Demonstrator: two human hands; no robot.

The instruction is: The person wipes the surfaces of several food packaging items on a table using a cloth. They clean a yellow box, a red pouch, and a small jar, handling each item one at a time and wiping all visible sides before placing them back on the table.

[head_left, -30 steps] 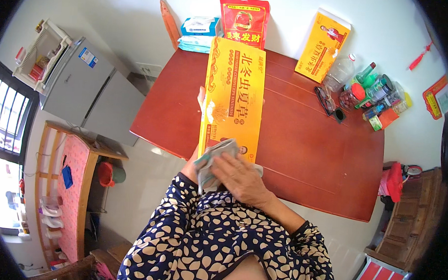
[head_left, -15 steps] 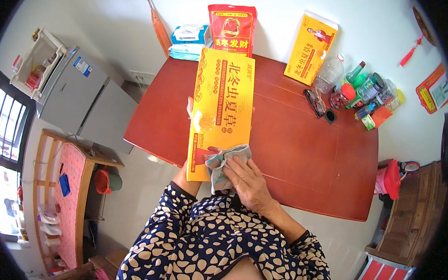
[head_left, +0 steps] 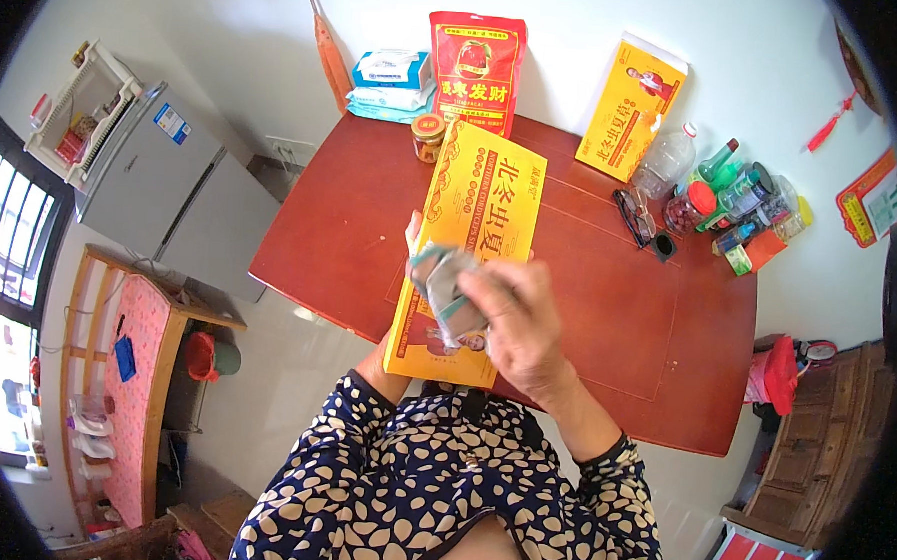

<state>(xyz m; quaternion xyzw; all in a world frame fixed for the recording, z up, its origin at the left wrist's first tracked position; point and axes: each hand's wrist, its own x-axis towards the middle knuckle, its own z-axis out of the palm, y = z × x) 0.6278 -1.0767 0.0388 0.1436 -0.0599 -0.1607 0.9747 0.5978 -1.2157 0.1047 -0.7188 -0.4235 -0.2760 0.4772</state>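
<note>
Right hand pinches a crumpled grey-and-green cloth between thumb and fingers, closed firmly on it, over the lower half of a long yellow carton; some blur hides whether the cloth touches the printed face. Left hand is mostly hidden under that carton: a bit of it shows past the left edge, its wrist comes out near the lower left corner, and it grasps the carton from beneath, though the exact curl of its fingers cannot be seen. Carton and cloth thus lie between the two hands, the carton slanting away from the person, its far end over the red-brown wooden table. Straight beyond the left hand, just beside the carton's far end, stands a small glass jar with a red-and-gold lid. Farther out from that hand are a stack of blue-and-white tissue packs and, to their right, an upright red food pouch near the wall. Ahead and to the right of the right hand, a second yellow carton leans against the wall beside a clear plastic bottle. Nearer that hand than this bottle lie folded eyeglasses, with a red-lidded jar just to their right.
</note>
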